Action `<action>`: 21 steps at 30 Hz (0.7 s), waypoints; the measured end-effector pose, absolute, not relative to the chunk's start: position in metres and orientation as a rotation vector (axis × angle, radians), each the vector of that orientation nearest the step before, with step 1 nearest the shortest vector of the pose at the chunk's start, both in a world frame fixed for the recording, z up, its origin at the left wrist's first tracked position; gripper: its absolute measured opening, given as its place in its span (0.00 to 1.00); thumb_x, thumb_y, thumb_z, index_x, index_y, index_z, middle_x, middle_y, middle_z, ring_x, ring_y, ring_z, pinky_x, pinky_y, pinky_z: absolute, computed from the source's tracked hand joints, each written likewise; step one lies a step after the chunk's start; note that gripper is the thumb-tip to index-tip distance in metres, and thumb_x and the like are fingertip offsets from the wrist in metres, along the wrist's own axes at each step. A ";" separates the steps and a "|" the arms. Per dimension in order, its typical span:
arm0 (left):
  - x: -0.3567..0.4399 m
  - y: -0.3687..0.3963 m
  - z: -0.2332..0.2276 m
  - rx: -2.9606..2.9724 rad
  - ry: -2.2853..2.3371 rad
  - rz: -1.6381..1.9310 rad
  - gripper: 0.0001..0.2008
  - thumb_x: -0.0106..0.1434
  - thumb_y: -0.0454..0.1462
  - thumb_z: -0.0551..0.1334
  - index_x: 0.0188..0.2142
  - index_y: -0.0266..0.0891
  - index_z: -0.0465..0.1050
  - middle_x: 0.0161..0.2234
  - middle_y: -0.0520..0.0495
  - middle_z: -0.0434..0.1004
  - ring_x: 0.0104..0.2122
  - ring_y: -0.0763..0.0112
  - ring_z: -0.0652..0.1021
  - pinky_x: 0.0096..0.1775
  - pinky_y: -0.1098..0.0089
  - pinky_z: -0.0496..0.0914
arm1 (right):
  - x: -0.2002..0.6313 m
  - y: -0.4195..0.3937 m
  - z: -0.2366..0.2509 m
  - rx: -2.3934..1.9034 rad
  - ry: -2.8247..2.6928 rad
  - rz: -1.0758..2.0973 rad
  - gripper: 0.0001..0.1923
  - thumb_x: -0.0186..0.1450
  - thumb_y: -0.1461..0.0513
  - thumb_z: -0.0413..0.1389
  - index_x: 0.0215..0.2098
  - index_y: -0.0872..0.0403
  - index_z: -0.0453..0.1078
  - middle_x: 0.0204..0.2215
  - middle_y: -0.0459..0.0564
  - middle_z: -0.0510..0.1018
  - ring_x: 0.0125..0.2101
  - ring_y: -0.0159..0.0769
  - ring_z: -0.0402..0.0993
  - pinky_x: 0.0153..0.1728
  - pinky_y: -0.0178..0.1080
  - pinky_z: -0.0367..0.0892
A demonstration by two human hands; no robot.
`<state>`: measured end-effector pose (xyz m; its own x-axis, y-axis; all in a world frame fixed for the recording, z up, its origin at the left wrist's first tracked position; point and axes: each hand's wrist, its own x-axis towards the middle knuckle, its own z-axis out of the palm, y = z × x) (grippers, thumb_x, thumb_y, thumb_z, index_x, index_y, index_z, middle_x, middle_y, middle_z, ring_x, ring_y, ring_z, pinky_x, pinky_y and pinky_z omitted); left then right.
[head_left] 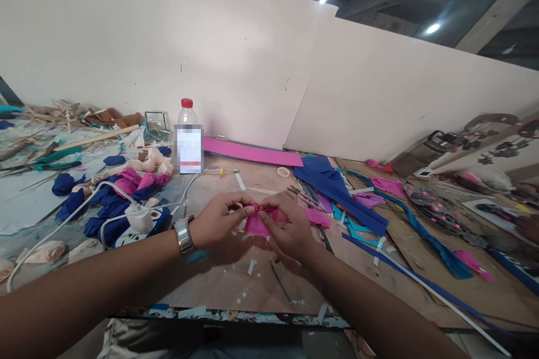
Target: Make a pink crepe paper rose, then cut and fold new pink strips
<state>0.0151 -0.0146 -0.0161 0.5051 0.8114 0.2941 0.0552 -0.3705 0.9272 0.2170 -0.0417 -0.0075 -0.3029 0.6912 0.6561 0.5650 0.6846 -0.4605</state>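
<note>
The fingers (246,202) of both hands are pinching one pink fabric piece (257,223), the left hand (217,221) and right hand (290,227) closing on it just above the tabletop (269,286). One silver watch (184,234) is sitting on the left wrist. Behind, one red-capped bottle (188,140) is standing by one pink sheet (252,152). One blue sheet (332,185) is lying to the right, with what may be scissors (301,195) beside it.
</note>
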 end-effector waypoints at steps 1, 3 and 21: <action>0.015 -0.014 -0.017 1.780 0.729 0.973 0.15 0.69 0.45 0.61 0.39 0.35 0.78 0.36 0.45 0.81 0.36 0.68 0.77 0.41 0.70 0.70 | 0.217 -0.042 -0.008 -0.967 -1.993 0.169 0.02 0.68 0.60 0.60 0.39 0.50 0.73 0.33 0.47 0.79 0.35 0.39 0.73 0.43 0.45 0.62; 0.015 -0.014 -0.018 1.792 0.727 0.973 0.15 0.69 0.45 0.61 0.40 0.35 0.79 0.36 0.45 0.81 0.37 0.68 0.77 0.41 0.70 0.70 | 0.217 -0.041 -0.008 -0.962 -1.992 0.161 0.02 0.68 0.61 0.60 0.39 0.50 0.73 0.33 0.47 0.79 0.35 0.39 0.73 0.43 0.45 0.62; 0.015 -0.014 -0.018 1.852 0.714 0.982 0.12 0.68 0.43 0.63 0.43 0.38 0.81 0.40 0.44 0.82 0.40 0.65 0.78 0.44 0.66 0.71 | 0.218 -0.040 -0.011 -0.987 -1.981 0.226 0.05 0.68 0.59 0.61 0.40 0.50 0.73 0.35 0.48 0.78 0.39 0.41 0.72 0.43 0.44 0.65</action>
